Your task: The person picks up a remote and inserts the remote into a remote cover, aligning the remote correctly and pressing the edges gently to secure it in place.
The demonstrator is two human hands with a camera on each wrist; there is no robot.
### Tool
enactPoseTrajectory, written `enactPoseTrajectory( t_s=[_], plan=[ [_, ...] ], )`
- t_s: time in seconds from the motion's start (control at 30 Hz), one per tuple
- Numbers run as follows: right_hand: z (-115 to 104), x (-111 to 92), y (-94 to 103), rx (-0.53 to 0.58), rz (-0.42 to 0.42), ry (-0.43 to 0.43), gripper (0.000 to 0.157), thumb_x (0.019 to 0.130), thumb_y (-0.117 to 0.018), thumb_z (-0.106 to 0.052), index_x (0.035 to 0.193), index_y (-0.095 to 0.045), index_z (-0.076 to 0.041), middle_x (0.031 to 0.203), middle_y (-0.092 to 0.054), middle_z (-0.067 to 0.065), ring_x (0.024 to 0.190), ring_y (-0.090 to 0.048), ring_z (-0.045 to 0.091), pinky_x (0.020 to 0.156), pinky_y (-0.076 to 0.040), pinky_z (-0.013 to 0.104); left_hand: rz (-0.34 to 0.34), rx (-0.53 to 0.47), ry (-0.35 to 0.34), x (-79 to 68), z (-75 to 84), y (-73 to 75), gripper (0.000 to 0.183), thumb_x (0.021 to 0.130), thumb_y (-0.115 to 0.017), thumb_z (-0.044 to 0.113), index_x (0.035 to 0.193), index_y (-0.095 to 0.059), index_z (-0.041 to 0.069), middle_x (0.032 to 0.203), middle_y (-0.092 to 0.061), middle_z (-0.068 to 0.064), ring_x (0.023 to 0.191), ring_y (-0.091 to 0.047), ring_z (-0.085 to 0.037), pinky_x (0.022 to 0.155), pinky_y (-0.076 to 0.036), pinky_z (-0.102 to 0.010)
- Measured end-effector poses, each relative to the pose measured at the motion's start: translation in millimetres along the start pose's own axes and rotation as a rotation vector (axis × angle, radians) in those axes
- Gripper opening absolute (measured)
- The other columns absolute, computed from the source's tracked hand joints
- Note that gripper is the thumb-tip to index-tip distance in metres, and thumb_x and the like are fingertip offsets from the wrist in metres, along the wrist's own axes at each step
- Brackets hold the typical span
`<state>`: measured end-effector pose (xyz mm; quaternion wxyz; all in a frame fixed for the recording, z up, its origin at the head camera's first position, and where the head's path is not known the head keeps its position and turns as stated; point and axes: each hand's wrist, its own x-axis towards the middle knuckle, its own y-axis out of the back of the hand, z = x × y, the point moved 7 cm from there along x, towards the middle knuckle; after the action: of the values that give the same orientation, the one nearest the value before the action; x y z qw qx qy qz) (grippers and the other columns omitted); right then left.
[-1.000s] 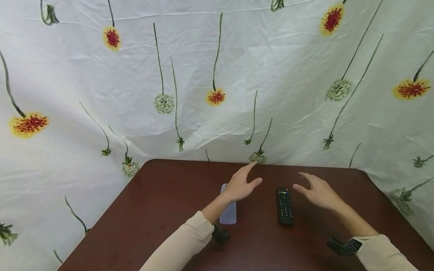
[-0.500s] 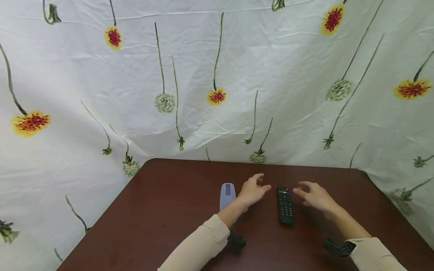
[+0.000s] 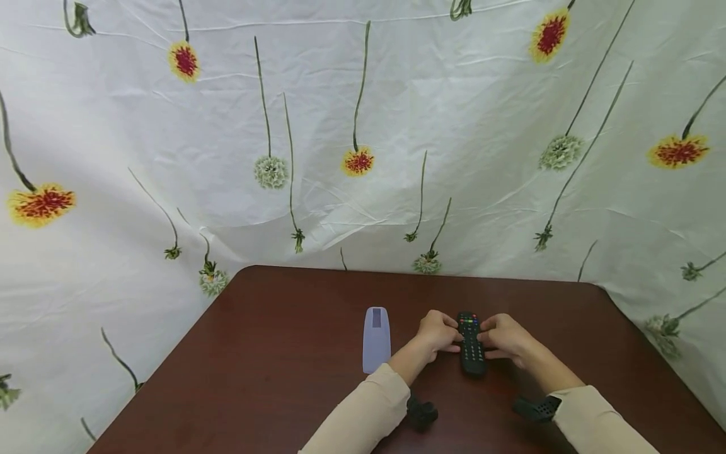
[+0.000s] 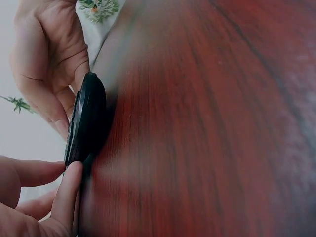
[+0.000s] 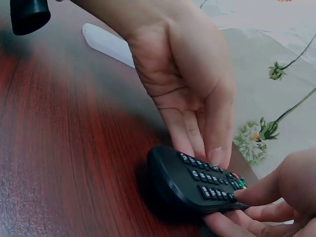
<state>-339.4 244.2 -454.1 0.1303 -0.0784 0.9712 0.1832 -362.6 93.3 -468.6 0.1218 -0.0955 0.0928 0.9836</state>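
Note:
A black remote control with rows of buttons lies on the table between my hands. My left hand pinches its left edge, thumb over the buttons. From the other side my right hand grips the right edge. In the right wrist view the right thumb rests on the button face of the remote, with fingers low along its side. The remote appears edge-on in the left wrist view, close to the tabletop. Left of the hands lies a pale lavender, long rounded piece with a darker rectangle near its far end.
The dark reddish-brown table ends at a rounded far edge. Behind it hangs a white cloth printed with flowers. Dark bands with camera mounts sit at both wrists, below beige sleeves.
Both hands have moved inward and down from above the table to the remote control and taken hold of its sides. The lavender piece, earlier partly covered by the left arm, is now fully visible.

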Motion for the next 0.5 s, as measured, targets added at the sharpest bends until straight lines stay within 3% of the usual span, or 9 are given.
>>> enactPoseTrajectory(
  t_s=[0.27, 0.5],
  plan=[
    [-0.1, 1.1, 1.1, 0.035, 0.024, -0.026, 0.041, 0.101, -0.053, 0.005, 0.135, -0.038, 0.024, 0.124, -0.056, 0.038, 0.113, -0.062, 0.045, 0.082, -0.059, 0.047, 0.103, -0.005, -0.002, 3.0, 1.0, -1.4, 0.017, 0.085, -0.079, -0.011, 0.099, -0.071, -0.004, 0.100, -0.065, -0.017, 0.068, -0.074, -0.024, 0.058, -0.060, -0.029],
    [1.2, -1.4, 2.0, 0.059, 0.023, -0.029, 0.044, 0.101, -0.053, 0.006, 0.138, -0.037, 0.023, 0.129, -0.052, 0.039, 0.116, -0.059, 0.047, 0.084, -0.058, 0.050, 0.095, -0.046, -0.004, 0.3, 0.4, -0.5, 0.016, 0.084, -0.081, -0.009, 0.097, -0.072, -0.003, 0.098, -0.066, -0.013, 0.068, -0.074, -0.024, 0.059, -0.060, -0.029]
  ],
)
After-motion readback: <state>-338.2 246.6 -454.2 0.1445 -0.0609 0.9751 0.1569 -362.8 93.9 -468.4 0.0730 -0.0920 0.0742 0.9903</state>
